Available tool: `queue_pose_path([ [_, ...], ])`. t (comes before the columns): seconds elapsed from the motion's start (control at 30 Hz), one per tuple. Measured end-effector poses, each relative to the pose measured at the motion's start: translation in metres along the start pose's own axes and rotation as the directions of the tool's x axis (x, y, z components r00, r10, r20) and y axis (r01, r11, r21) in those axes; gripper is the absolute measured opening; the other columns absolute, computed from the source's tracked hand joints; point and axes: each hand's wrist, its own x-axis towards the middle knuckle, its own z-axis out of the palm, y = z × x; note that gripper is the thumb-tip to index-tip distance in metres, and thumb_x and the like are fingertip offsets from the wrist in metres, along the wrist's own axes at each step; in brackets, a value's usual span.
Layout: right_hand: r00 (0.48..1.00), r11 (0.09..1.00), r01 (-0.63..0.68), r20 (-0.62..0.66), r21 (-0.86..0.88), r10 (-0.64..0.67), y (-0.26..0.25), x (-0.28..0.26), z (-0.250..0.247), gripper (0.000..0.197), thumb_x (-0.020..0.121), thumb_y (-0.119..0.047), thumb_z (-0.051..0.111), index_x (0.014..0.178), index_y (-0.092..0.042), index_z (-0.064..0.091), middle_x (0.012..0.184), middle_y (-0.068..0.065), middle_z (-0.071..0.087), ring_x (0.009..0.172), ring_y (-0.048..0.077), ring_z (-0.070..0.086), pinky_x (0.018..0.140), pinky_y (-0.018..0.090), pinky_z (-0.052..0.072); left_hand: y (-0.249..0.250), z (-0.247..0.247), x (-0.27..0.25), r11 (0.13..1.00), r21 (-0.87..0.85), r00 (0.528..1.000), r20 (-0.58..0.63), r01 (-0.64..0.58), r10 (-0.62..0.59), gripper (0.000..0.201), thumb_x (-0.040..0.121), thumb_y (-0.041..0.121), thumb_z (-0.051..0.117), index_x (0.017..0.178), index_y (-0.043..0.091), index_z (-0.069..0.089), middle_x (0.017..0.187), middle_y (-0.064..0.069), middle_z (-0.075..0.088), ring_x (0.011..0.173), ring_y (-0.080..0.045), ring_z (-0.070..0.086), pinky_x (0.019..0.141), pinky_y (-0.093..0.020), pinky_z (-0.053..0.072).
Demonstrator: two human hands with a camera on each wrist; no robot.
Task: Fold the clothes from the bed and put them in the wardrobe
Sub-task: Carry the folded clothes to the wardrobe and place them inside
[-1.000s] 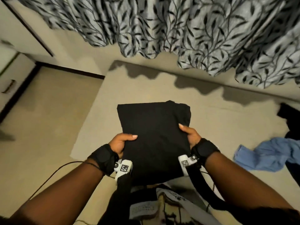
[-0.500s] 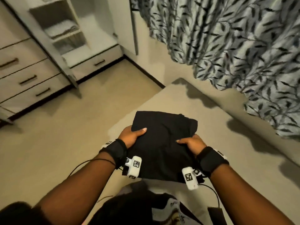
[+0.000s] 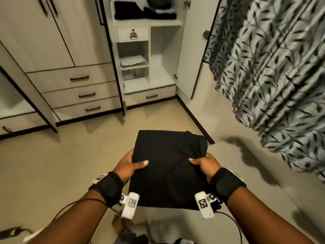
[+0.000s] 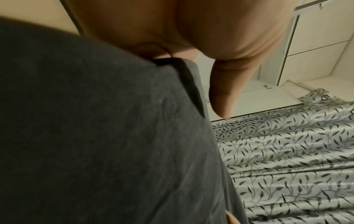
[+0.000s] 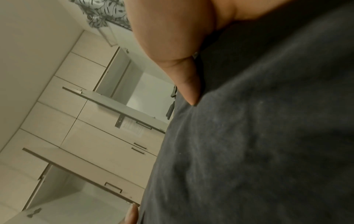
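A folded black garment (image 3: pixel 168 169) hangs flat in the air between both hands, above the floor and the bed corner. My left hand (image 3: pixel 131 164) grips its left edge, thumb on top. My right hand (image 3: pixel 202 163) pinches its right edge, thumb on top. In the left wrist view the dark cloth (image 4: pixel 105 136) fills the frame under the left hand (image 4: pixel 220 60). The right wrist view shows the same cloth (image 5: pixel 258 136) under the right hand (image 5: pixel 182 53). The open wardrobe (image 3: pixel 161 50) stands straight ahead, with dark folded clothes (image 3: pixel 144 11) on its top shelf.
The bed (image 3: pixel 246 199) lies to the lower right. A leaf-patterned curtain (image 3: pixel 272 76) hangs on the right. Closed drawers (image 3: pixel 82 92) and an open door (image 3: pixel 191 50) flank the open wardrobe section. Bare floor (image 3: pixel 88 147) lies between me and the wardrobe.
The view has turned left from the bed to face the open wardrobe. Both hands keep their hold on the black garment, which has left the bed and is carried in the air.
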Motion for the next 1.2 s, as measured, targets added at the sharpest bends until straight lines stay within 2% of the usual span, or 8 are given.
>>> queue_pose_path([
  [0.1,1.0,0.999,0.029,0.003,-0.042,-0.029,-0.041,0.048,0.063,0.038,0.082,-0.004,0.077,0.118,-0.01,0.071,0.109,0.006,0.076,0.104,0.031,0.071,0.102,0.05,0.052,0.036,-0.057,0.029,0.997,0.06,0.998,-0.01,-0.056,0.056,0.094,0.054,0.033,0.099,0.137,0.025,0.054,0.129,0.0,0.069,0.119,-0.018,0.065,0.102,-0.036,0.053],
  [0.2,0.999,0.999,0.017,0.052,-0.042,-0.015,-0.088,0.085,0.125,0.033,0.082,0.0,0.072,0.114,-0.007,0.072,0.105,0.012,0.077,0.099,0.035,0.072,0.099,0.052,0.053,0.085,-0.113,0.056,0.979,0.16,0.989,-0.064,-0.124,0.136,0.078,0.072,0.015,0.089,0.137,0.037,0.051,0.129,0.008,0.067,0.117,-0.007,0.064,0.109,-0.039,0.048],
  [0.37,0.975,0.982,0.179,0.121,0.059,-0.185,-0.168,0.139,0.209,0.054,0.081,0.018,0.061,0.129,-0.007,0.061,0.12,0.017,0.069,0.106,0.033,0.067,0.094,0.044,0.054,0.177,-0.193,0.104,0.94,0.256,0.948,-0.164,-0.226,0.273,0.115,0.083,0.003,0.08,0.158,0.044,0.004,0.128,0.027,0.048,0.116,-0.001,0.054,0.106,-0.025,0.042],
  [0.53,0.921,0.928,0.37,0.151,-0.043,-0.36,-0.237,0.199,0.246,0.119,0.074,0.008,0.071,0.16,-0.04,0.004,0.149,-0.008,0.038,0.135,0.021,0.044,0.115,0.046,0.039,0.231,-0.228,0.16,0.869,0.37,0.909,-0.128,-0.328,0.397,0.06,0.089,0.004,0.074,0.133,0.043,0.058,0.126,0.023,0.06,0.111,0.013,0.056,0.104,-0.013,0.043],
  [0.67,0.885,0.879,0.456,0.176,-0.135,-0.432,-0.284,0.239,0.243,0.121,0.075,0.002,0.076,0.159,-0.044,0.002,0.157,-0.004,0.035,0.14,0.019,0.042,0.119,0.048,0.035,0.253,-0.228,0.219,0.897,0.307,0.905,-0.183,-0.319,0.384,0.04,0.089,0.0,0.073,0.083,0.04,0.08,0.094,0.017,0.076,0.093,0.007,0.068,0.094,-0.017,0.052],
  [0.8,0.874,0.861,0.48,0.176,-0.17,-0.453,-0.323,0.298,0.229,0.117,0.081,0.007,0.074,0.16,-0.04,0.001,0.149,-0.008,0.04,0.136,0.015,0.044,0.119,0.042,0.035,0.278,-0.224,0.29,0.896,0.321,0.929,-0.106,-0.305,0.354,0.034,0.09,0.003,0.072,0.1,0.036,0.075,0.109,0.019,0.069,0.095,0.017,0.063,0.084,-0.004,0.047],
  [1.0,0.87,0.861,0.487,0.17,-0.147,-0.463,-0.384,0.422,0.212,0.11,0.082,0.011,0.071,0.161,-0.037,0.011,0.149,-0.006,0.043,0.133,0.016,0.048,0.116,0.039,0.037,0.317,-0.222,0.416,0.89,0.382,0.958,-0.039,-0.247,0.283,0.051,0.089,-0.003,0.068,0.115,0.04,0.072,0.131,0.011,0.065,0.116,-0.006,0.063,0.103,-0.029,0.051],
  [1.2,0.8,0.81,0.572,0.3,-0.126,-0.519,-0.47,0.598,0.203,0.097,0.078,0.012,0.075,0.147,-0.045,0.037,0.138,-0.012,0.057,0.121,0.002,0.06,0.109,0.033,0.045,0.365,-0.22,0.578,0.885,0.399,0.94,-0.135,-0.239,0.314,0.056,0.083,-0.01,0.068,0.113,0.038,0.072,0.123,0.015,0.068,0.114,0.003,0.062,0.107,-0.027,0.048],
])
